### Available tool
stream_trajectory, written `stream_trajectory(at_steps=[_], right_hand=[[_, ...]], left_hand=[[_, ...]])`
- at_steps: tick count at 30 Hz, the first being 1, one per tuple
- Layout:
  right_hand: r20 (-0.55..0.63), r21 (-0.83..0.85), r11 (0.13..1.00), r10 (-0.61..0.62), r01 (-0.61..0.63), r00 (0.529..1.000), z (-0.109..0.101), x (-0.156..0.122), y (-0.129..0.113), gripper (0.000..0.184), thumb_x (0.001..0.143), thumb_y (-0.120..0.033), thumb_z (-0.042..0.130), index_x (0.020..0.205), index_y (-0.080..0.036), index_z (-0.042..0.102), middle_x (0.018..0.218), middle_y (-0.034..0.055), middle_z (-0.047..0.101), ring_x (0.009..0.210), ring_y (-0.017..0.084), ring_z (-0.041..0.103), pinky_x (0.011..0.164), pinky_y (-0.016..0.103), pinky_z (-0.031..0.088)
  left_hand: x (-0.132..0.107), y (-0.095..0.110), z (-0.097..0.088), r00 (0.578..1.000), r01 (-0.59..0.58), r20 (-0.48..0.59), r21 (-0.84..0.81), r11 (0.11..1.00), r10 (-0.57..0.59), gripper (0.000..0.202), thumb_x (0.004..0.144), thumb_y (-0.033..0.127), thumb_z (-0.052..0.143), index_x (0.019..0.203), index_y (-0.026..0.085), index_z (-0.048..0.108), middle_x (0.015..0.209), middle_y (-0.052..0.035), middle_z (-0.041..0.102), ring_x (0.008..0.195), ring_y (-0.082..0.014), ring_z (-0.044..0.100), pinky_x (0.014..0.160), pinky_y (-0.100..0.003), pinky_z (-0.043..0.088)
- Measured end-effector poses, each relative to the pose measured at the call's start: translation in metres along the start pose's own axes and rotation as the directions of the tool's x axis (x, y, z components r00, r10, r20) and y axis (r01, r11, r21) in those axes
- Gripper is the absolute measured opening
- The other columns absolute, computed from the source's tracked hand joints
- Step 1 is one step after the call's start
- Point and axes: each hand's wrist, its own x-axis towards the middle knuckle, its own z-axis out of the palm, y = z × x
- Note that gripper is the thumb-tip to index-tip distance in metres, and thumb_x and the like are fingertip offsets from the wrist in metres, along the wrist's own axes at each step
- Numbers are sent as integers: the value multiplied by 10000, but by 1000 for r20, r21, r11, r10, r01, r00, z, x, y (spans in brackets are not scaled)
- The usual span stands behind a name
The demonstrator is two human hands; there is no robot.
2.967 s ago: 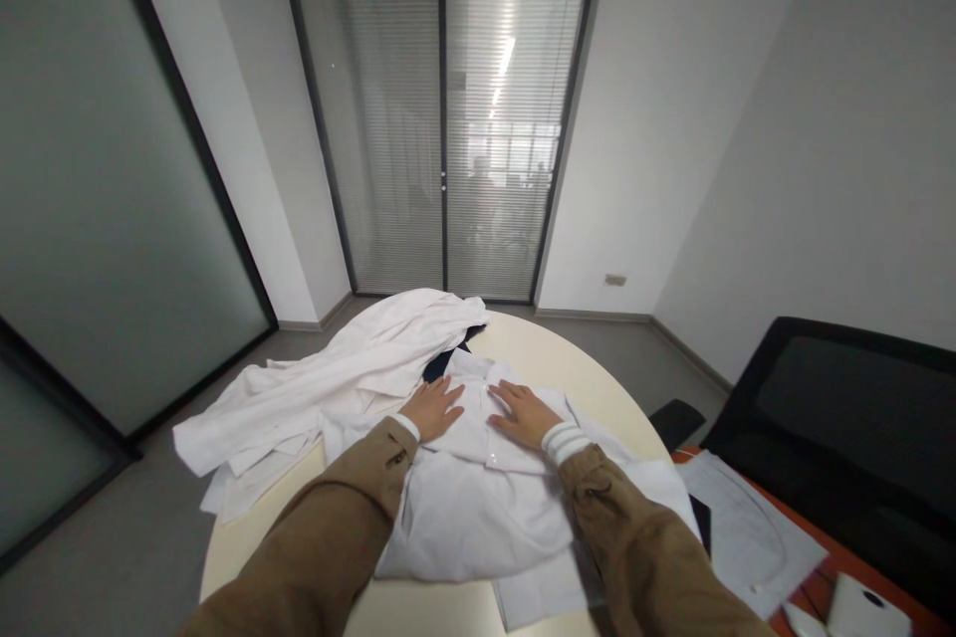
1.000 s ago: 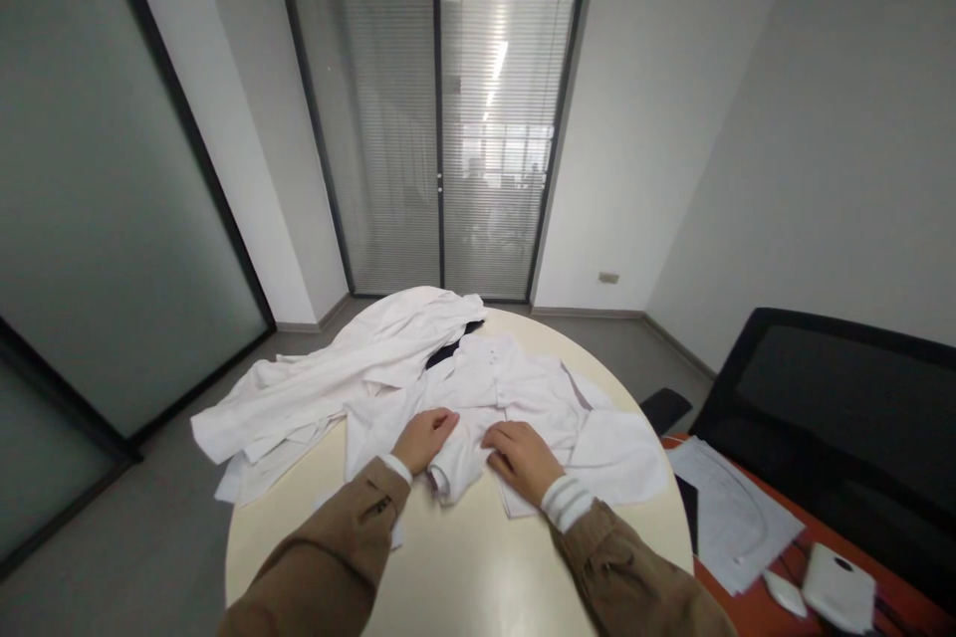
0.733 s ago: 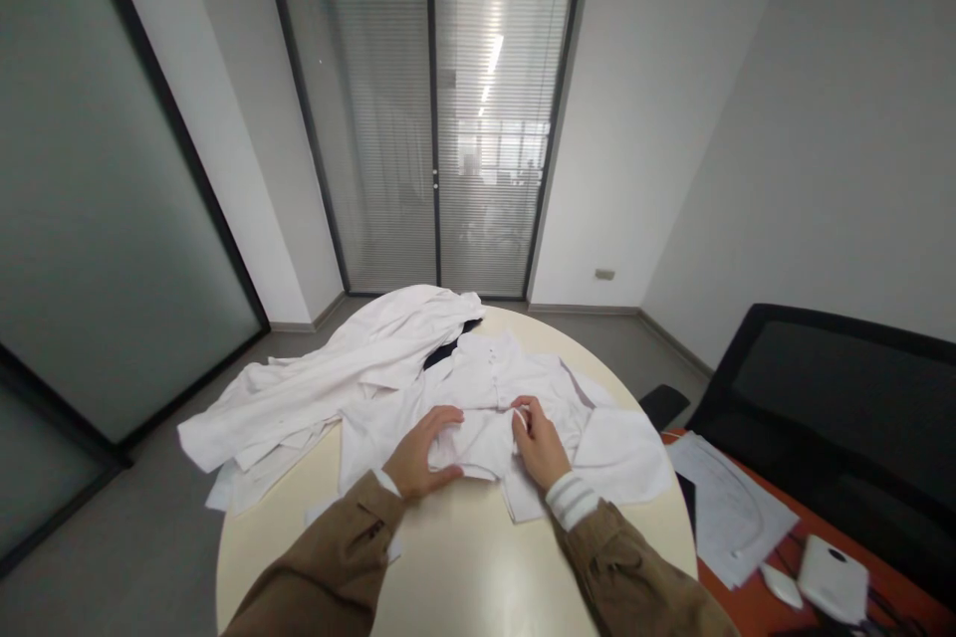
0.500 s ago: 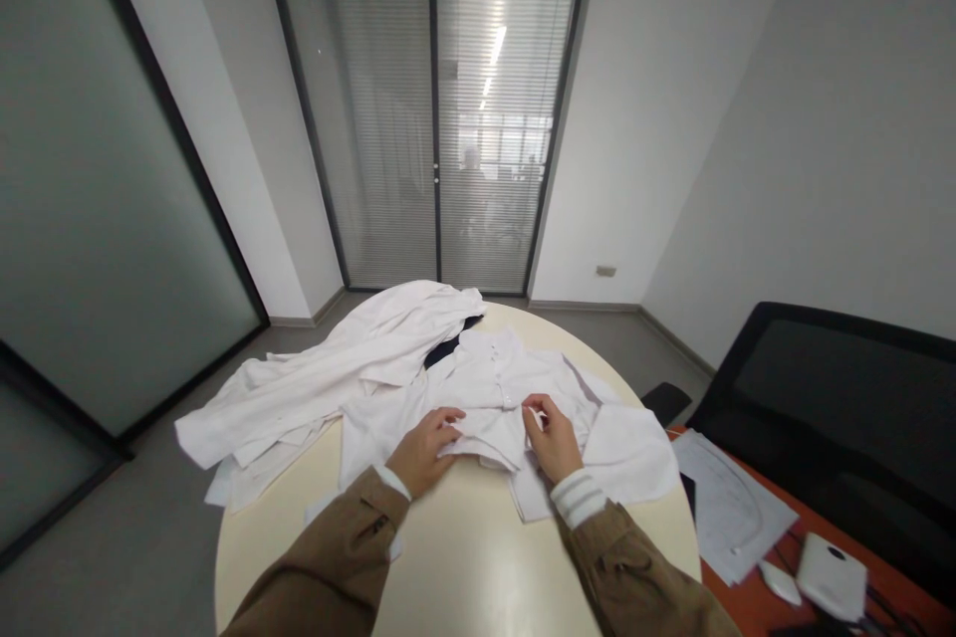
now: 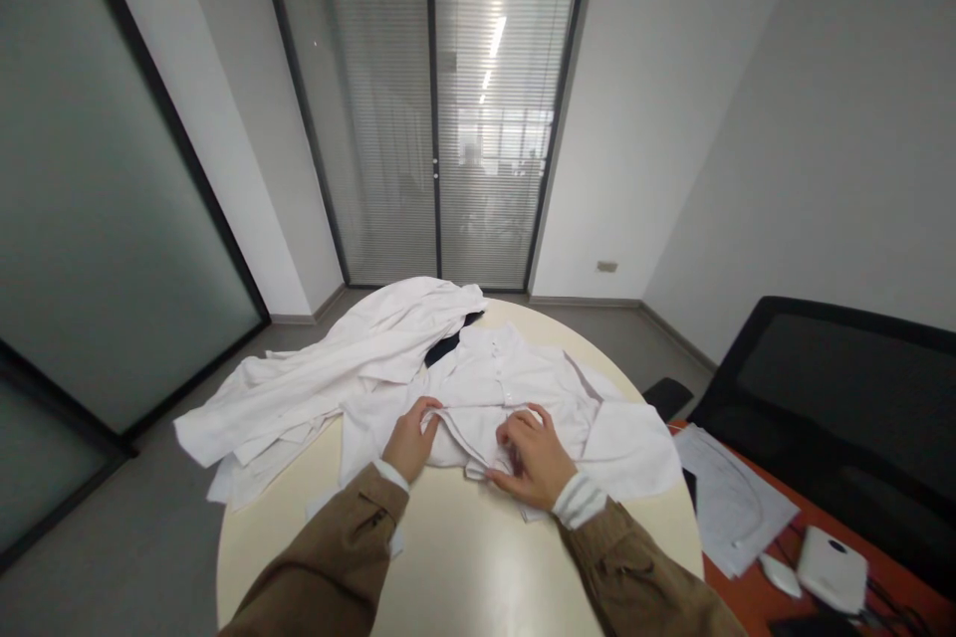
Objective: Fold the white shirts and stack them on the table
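A white button-up shirt [image 5: 478, 373] lies front up on the round table, its buttons in a line down the middle and its sleeves out to the sides. My left hand [image 5: 409, 442] pinches the fabric near the bottom edge, thumb and fingers closed on it. To its right, my right hand [image 5: 536, 463] is closed on the shirt's hem, thumb low at the edge and fingers curled above. Between the hands the cloth is lifted into a fold. More white garments [image 5: 329, 368] lie heaped at the left, with a dark piece of cloth [image 5: 442, 350] showing between them and the shirt.
The cream round table [image 5: 455, 557] stands before me. At the right is a red-brown desk with papers [image 5: 736, 498], a white mouse [image 5: 781, 575] and a white device [image 5: 833, 567]. A black mesh chair [image 5: 836, 398] stands beside it. Glass doors [image 5: 433, 119] are ahead.
My left hand has moved slightly left and up, and grips the cloth. My right hand has shifted left and down onto the hem. The bottom of the shirt is now gathered between them.
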Motion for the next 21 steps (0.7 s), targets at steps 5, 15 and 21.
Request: stream_trajectory(at_steps=[5,15,21], right_hand=[[52,-31,1000,6,-5,999,11,-2,8,652,756,-620,678,1230,-192,546,1261,130,614,1196,303,513,1149,547,118],[-32,39,991,131,-130,991,16,0,17,59,873,-219,571,895,-230,625,916,16,686,982,216,596,1117,506,216],[-233,457,868,326,-193,916,-3,-1,20,221,945,-379,466,838,-202,544,763,19,578,760,179,544,757,316,433]], left_hand=[[-2,0,1,987,-155,58,52,987,152,255,877,159,475,1077,192,629,1088,-71,692,1059,-216,635,982,-377,466],[-2,-2,2,974,-219,-11,167,961,224,214,926,339,532,964,196,687,935,-70,704,930,-227,653,887,-395,511],[-4,7,-1,979,-186,-70,65,980,190,195,908,323,542,962,180,663,939,-79,707,922,-225,659,870,-368,505]])
